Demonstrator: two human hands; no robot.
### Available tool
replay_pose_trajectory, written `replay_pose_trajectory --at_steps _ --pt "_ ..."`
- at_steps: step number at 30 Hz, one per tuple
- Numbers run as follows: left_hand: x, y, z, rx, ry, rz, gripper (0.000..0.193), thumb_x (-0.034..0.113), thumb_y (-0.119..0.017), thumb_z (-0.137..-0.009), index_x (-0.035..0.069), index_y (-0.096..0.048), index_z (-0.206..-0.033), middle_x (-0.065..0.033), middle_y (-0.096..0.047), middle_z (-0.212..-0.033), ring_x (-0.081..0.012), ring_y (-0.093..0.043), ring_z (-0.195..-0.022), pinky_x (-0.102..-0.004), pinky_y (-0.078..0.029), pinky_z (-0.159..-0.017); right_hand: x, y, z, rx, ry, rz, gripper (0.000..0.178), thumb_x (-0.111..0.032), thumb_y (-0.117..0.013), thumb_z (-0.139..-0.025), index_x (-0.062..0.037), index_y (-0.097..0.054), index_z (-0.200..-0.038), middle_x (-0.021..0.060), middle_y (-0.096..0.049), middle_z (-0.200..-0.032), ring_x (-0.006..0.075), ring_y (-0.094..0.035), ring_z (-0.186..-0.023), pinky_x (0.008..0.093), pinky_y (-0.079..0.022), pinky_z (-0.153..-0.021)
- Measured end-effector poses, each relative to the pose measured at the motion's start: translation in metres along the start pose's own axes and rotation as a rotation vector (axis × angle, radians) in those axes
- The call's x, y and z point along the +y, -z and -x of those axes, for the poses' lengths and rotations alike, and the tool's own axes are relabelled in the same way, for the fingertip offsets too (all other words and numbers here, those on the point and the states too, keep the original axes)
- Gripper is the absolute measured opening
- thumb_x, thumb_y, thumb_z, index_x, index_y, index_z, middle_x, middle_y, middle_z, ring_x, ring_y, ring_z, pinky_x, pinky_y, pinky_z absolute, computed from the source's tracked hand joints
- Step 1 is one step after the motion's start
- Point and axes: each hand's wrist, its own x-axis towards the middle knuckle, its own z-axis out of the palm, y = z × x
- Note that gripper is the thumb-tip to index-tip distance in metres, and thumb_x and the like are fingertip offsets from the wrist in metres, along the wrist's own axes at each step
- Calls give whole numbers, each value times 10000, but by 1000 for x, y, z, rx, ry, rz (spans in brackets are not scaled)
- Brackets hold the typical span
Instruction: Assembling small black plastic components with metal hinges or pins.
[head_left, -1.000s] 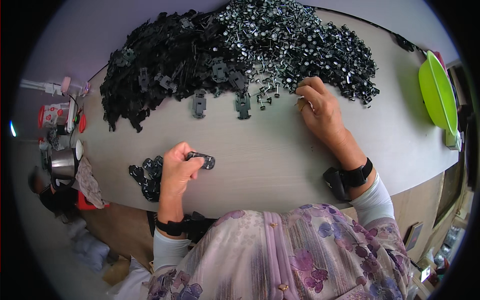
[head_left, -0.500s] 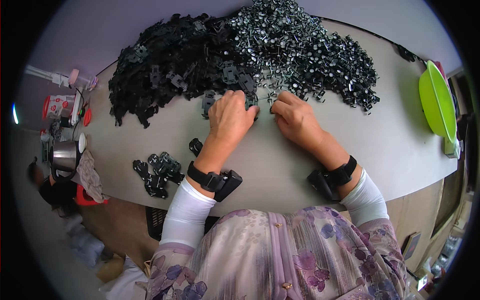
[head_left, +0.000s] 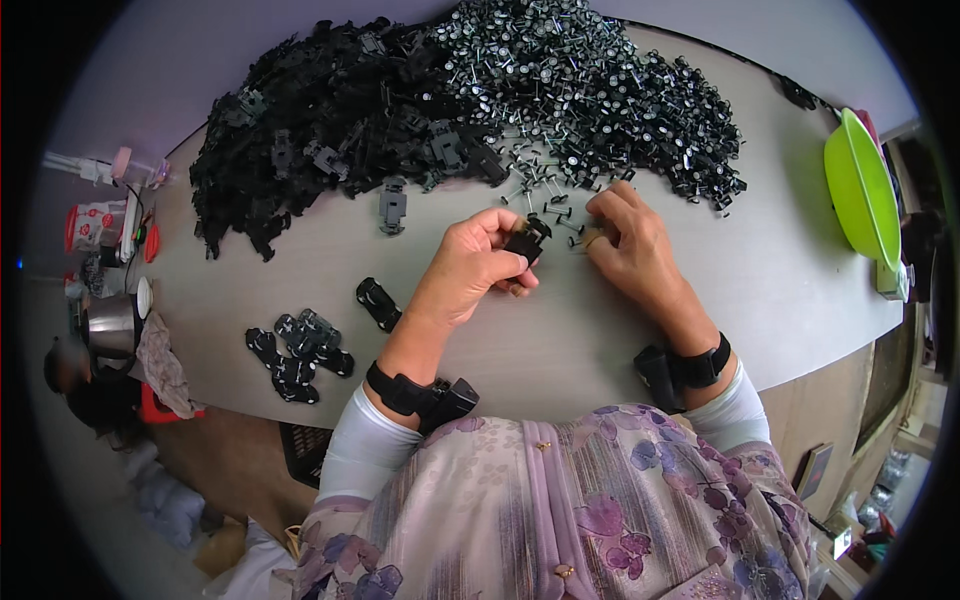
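Note:
My left hand (head_left: 475, 262) is closed round a small black toy car chassis (head_left: 527, 243), lifted over the middle of the table. To its right, my right hand (head_left: 628, 240) has its fingers curled together; whatever may be between the fingertips is hidden. Loose wheel axles (head_left: 540, 183), thin pins with small round wheels, lie scattered just beyond both hands. A lone grey-black chassis (head_left: 392, 207) rests flat, left of the axles. Near my left forearm is a black toy car (head_left: 378, 304), and farther left several toy cars (head_left: 297, 352) sit bunched together.
Across the back of the table (head_left: 760, 290) spread a large heap of black chassis (head_left: 310, 120) and, right of it, a heap of wheel axles (head_left: 590, 90). A green basin (head_left: 862, 190) stands at the right edge. A metal kettle (head_left: 110, 325) and a cloth (head_left: 163, 365) are at the left.
My left hand has come back from the chassis heap and turned, now with a chassis in its fingers. My right hand has shifted right, apart from the left. The whole view has moved slightly.

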Motion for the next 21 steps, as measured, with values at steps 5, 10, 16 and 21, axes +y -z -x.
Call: replay_pose_trajectory --at_steps 5,10,16,21 --pt "-4 -7 1 -40 60 21 205 3 -626 -839 -20 -584 -1038 -65 -630 -860 -130 -653 -661 -253 -558 -561 -8 -4 5 -94 11 210 368 -227 -786 -687 -6 -564 -880 128 -524 -850 327 -583 -786 419 -476 -653" --pt "-7 -3 0 -17 53 37 196 46 -668 -847 -26 -602 -1017 -55 -631 -840 -119 -646 -634 -241 -551 -530 -11 0 14 -68 29 219 407 -239 -796 -674 -10 -551 -905 133 -510 -864 331 -573 -795 423 -474 -650" --pt "-6 -3 0 -17 75 16 172 44 -669 -841 -20 -606 -987 -54 -632 -821 -119 -644 -630 -238 -546 -528 -15 8 24 -175 -32 203 272 -107 -709 -688 -7 -569 -899 142 -513 -868 340 -575 -805 434 -482 -672" --pt "-4 -3 -1 -37 89 14 176 52 -676 -831 -18 -607 -976 -61 -636 -816 -126 -641 -623 -236 -525 -516 -9 9 23 -144 79 97 199 12 -603 -665 0 -593 -863 157 -537 -895 352 -585 -820 432 -494 -712"
